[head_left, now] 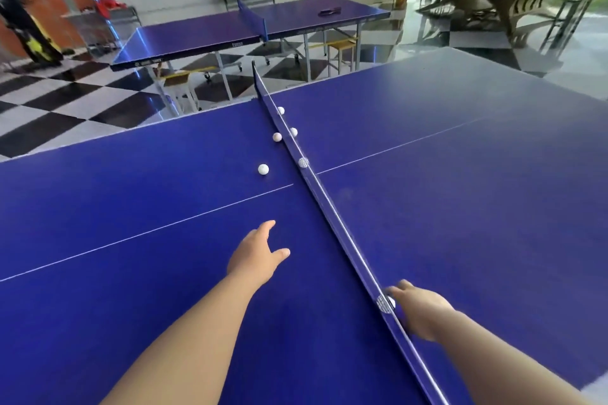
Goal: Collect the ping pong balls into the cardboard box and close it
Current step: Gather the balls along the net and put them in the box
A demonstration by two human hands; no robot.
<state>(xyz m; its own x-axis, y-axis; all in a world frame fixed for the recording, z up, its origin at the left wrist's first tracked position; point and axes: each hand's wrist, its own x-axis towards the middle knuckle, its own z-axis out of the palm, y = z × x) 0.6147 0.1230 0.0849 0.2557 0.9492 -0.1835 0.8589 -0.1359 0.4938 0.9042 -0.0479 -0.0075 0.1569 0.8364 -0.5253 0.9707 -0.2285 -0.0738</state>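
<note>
On the blue desk (131,207): a net (329,207) runs from the far edge toward the camera, splitting the top into a left and a right half; a thin white line crosses both halves.
Far ball left of net: a white ping pong ball (263,169) lies alone on the left half, near the net but apart from it.
Second ball left of net: another ball (277,137) sits farther back, just beside the net.
Balls beyond the net: two more (280,110) (293,132) show on the right side, close against the mesh; a fifth (303,162) is seen through the mesh, touching or nearly touching it.
Left hand (255,256): held above the left half, palm down, fingers spread and thumb out, holding nothing, well short of the nearest ball.
Near ball: a ball (385,303) shows through the mesh low down, at the right hand's fingertips.
Right hand (419,309): on the right side of the net, fingers curled toward that ball and against the mesh; motion blur hides whether it grips the ball.
Cardboard box: out of view.
Background: a second blue table (250,29) stands on a black-and-white checkered floor (65,102).
</note>
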